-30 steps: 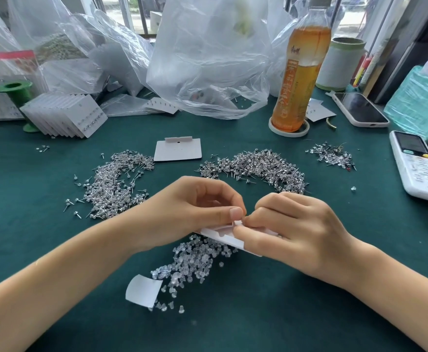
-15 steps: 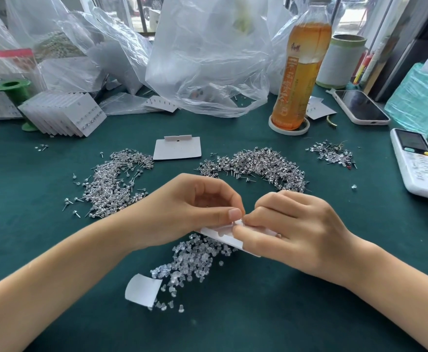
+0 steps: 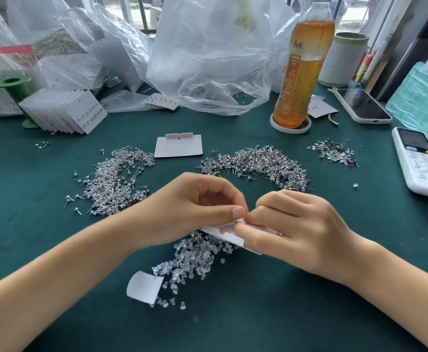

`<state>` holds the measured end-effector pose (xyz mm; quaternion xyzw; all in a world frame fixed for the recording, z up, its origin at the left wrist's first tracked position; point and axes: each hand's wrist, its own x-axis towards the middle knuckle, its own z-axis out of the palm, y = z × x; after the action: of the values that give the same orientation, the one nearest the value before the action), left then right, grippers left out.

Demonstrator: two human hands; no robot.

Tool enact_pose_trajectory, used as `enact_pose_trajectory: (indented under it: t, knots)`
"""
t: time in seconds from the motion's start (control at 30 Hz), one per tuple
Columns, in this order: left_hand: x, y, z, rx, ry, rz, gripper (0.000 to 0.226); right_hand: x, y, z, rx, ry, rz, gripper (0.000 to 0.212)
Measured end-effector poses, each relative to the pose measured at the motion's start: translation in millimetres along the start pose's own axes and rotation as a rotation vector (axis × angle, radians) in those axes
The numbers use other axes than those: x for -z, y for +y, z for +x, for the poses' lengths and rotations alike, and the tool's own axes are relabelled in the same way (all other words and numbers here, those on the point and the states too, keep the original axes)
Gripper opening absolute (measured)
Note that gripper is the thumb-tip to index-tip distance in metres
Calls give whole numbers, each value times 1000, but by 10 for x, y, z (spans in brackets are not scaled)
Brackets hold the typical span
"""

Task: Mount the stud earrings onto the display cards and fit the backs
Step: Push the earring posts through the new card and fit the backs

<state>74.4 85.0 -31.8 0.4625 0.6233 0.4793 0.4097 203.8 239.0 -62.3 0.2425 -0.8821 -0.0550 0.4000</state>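
Observation:
Both hands meet over a white display card [image 3: 224,232] held just above the green table. My left hand [image 3: 195,209] pinches the card's upper edge between thumb and fingers. My right hand [image 3: 291,227] grips the card from the right, thumb on top; anything small in its fingertips is hidden. A pile of clear earring backs [image 3: 195,257] lies under the card. Two heaps of silver stud earrings lie beyond, one at the left [image 3: 116,179], one in the middle [image 3: 261,163]. A blank card [image 3: 178,146] lies farther back.
A stack of filled cards [image 3: 63,113] leans at the back left by a green spool [image 3: 12,85]. Plastic bags [image 3: 208,59], a tea bottle [image 3: 301,67], a phone [image 3: 362,105] and a white remote [image 3: 421,163] line the back and right. A small white paper [image 3: 144,285] lies near the backs.
Both hands keep their hold on the card; the fingertips have shifted only slightly at its upper edge.

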Motion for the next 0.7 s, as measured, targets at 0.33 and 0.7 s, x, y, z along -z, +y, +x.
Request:
enact_pose_trajectory:
  t: [0.33,0.7]
  knots:
    - [15,-1,1,-7,-13,35,14,9,-3,0,-1,-3,4,18]
    - [36,-9,1,-29,-23,83,14,-6,1,-19,3,22,4,20]
